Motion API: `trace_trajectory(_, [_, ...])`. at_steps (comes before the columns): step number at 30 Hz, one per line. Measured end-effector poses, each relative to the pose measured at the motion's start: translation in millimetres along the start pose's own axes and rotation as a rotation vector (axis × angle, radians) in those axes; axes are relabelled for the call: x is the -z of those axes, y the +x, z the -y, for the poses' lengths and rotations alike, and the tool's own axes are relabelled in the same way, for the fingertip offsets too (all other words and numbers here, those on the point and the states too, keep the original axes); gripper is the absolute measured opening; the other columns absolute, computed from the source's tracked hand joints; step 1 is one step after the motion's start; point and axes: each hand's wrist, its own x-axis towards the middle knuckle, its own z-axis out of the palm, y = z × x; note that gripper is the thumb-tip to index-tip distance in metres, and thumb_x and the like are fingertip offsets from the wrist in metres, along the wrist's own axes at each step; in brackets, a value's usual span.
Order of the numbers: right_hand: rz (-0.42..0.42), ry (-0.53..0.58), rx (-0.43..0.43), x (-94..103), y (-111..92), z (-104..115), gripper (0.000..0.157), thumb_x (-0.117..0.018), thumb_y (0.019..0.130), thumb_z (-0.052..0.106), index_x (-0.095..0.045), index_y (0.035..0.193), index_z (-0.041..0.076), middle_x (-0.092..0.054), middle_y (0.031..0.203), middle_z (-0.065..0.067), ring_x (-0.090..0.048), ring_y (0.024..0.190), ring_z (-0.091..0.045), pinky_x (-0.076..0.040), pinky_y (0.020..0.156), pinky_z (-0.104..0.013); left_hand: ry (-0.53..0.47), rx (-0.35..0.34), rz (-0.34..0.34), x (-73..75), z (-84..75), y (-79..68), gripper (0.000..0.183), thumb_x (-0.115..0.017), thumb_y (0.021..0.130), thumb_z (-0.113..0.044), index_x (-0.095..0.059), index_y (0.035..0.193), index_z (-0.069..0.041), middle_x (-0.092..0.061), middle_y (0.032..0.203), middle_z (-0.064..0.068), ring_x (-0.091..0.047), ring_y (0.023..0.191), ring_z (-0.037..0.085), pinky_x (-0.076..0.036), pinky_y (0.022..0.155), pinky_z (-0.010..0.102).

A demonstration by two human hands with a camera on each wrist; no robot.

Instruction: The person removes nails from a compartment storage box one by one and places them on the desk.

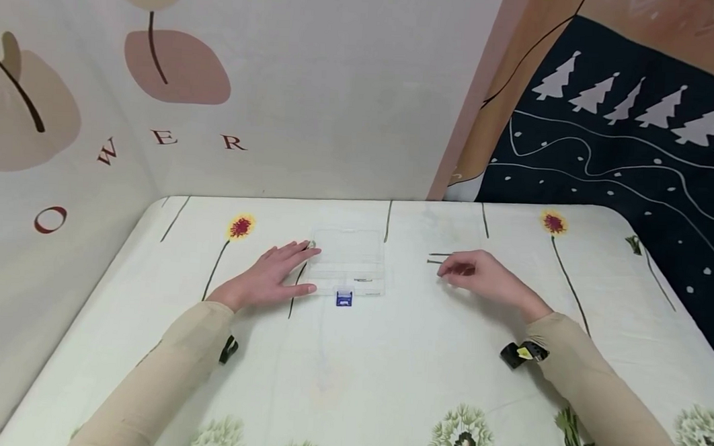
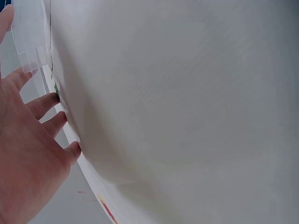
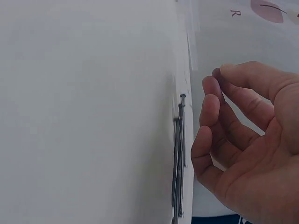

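A clear plastic box [image 1: 348, 253] with a blue latch [image 1: 343, 299] on its near side lies on the table. My left hand [image 1: 272, 274] is spread flat, fingertips and thumb at the box's left edge. In the left wrist view, the fingers of the left hand [image 2: 35, 135] are apart beside the box's clear corner [image 2: 33, 58]. To the right of the box, my right hand [image 1: 478, 275] hovers by several thin metal nails [image 1: 435, 261]. The right wrist view has the right hand [image 3: 247, 126] loosely curled, thumb against the index fingertip, nothing visible between them, beside the nails [image 3: 181, 144].
Small dark slender pieces [image 1: 363, 280] show in the box's near part. A flower-printed white cloth [image 1: 349, 371] covers the table. Behind it hangs a pale printed curtain [image 1: 338, 114], with a dark tree-patterned cloth [image 1: 616, 142] at the right.
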Motion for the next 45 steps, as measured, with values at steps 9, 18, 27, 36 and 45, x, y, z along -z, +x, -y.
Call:
trace_trajectory(9, [0.036,0.031,0.03,-18.9,15,12,0.011,-0.065,0.091,0.004,-0.071,0.1,0.004,-0.068,0.099,-0.003,-0.057,0.086,-0.02,-0.047,0.076,-0.029,0.001,-0.004,0.002,-1.8,1.8,1.0,0.075,-0.053,0.092,-0.058,-0.029,0.153,-0.021,-0.019,0.159,0.01,-0.011,0.145,0.031,-0.003,0.114,0.052])
trace_trajectory(18, [0.057,0.05,0.079,-37.2,28,26,0.013,-0.064,0.09,0.003,-0.071,0.1,0.004,-0.068,0.094,-0.001,-0.057,0.081,-0.018,-0.047,0.075,-0.03,0.003,0.005,0.007,-1.3,1.6,0.6,0.076,-0.053,0.092,-0.059,-0.029,0.153,-0.021,-0.018,0.159,0.01,-0.011,0.145,0.03,-0.003,0.114,0.052])
trace_trajectory(27, [0.032,0.031,0.118,-55.5,36,40,0.021,-0.063,0.088,0.001,-0.068,0.108,0.004,-0.066,0.098,-0.004,-0.058,0.08,-0.017,-0.049,0.073,-0.031,0.008,0.004,0.007,-1.3,1.3,1.6,0.075,-0.053,0.092,-0.058,-0.029,0.153,-0.021,-0.018,0.159,0.011,-0.011,0.145,0.031,-0.003,0.114,0.052])
trace_trajectory(36, [0.072,-0.02,0.094,-68.8,44,51,0.02,-0.067,0.087,0.005,-0.073,0.106,0.006,-0.056,0.092,-0.003,-0.049,0.075,-0.015,-0.043,0.068,-0.026,0.004,0.004,0.004,-1.6,1.5,1.2,0.076,-0.053,0.092,-0.058,-0.029,0.153,-0.021,-0.019,0.159,0.011,-0.011,0.145,0.031,-0.003,0.114,0.052])
trace_trajectory(45, [0.141,-0.105,0.035,-71.2,48,57,0.024,-0.07,0.086,0.011,-0.074,0.109,0.006,-0.05,0.089,-0.006,-0.041,0.074,-0.016,-0.036,0.066,-0.027,0.006,0.004,0.004,-0.9,0.8,1.2,0.076,-0.054,0.092,-0.057,-0.03,0.153,-0.02,-0.019,0.159,0.012,-0.012,0.145,0.032,-0.004,0.114,0.053])
